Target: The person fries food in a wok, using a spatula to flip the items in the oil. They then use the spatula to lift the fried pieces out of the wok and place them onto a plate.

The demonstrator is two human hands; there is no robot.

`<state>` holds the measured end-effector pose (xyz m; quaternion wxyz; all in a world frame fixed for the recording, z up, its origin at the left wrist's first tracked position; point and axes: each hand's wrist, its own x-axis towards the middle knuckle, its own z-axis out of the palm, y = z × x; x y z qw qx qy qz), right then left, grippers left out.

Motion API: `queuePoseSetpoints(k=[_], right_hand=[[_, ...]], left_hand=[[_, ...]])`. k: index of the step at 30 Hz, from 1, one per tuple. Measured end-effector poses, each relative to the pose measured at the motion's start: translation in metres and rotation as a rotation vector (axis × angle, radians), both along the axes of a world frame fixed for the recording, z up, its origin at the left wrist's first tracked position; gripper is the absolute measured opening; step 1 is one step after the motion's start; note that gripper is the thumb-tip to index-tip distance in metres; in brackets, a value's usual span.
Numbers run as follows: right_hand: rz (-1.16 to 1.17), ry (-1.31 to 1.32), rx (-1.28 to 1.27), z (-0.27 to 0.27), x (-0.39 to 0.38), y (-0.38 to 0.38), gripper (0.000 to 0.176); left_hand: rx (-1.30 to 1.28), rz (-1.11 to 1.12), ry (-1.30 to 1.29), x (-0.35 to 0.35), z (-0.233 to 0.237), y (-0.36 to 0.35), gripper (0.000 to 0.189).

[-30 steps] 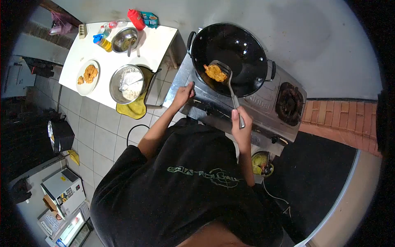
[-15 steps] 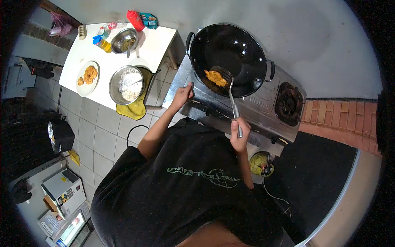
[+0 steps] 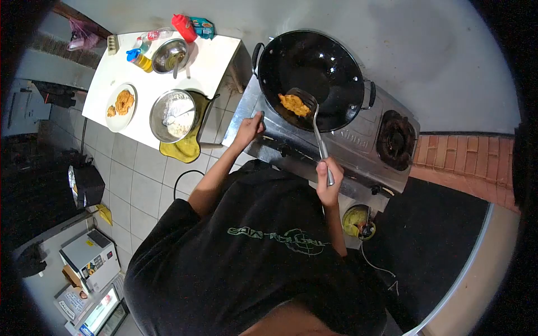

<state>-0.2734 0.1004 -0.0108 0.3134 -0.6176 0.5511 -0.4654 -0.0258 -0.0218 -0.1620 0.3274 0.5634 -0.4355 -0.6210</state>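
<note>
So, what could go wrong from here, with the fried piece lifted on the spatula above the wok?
1. The fried piece lies loose on the spatula, held only by the right hand at the handle's end; a small tilt could drop it into the wok and perhaps splash.
2. The left hand rests on the stove edge, close beside the wok; it might get burnt if the metal is hot.

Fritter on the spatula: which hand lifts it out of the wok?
Right hand, likely: it grips the spatula carrying the fritter over the wok. Left hand rests on the stove.
</note>
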Motion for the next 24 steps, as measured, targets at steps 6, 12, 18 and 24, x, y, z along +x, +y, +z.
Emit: queuePoseSetpoints(k=[6, 12, 18, 24], right_hand=[[-0.021, -0.036, 0.045, 0.006, 0.002, 0.001, 0.031], [-0.011, -0.024, 0.041, 0.004, 0.001, 0.000, 0.030], [-0.043, -0.255, 0.152, -0.014, -0.001, -0.003, 0.041], [-0.062, -0.699, 0.266, 0.000, -0.003, -0.024, 0.037]], left_hand=[[-0.010, 0.017, -0.024, -0.001, -0.002, -0.001, 0.070], [-0.038, 0.008, -0.007, -0.001, 0.001, 0.000, 0.069], [-0.025, 0.000, -0.027, -0.002, 0.010, 0.001, 0.068], [-0.002, -0.010, 0.001, -0.001, 0.009, 0.000, 0.067]])
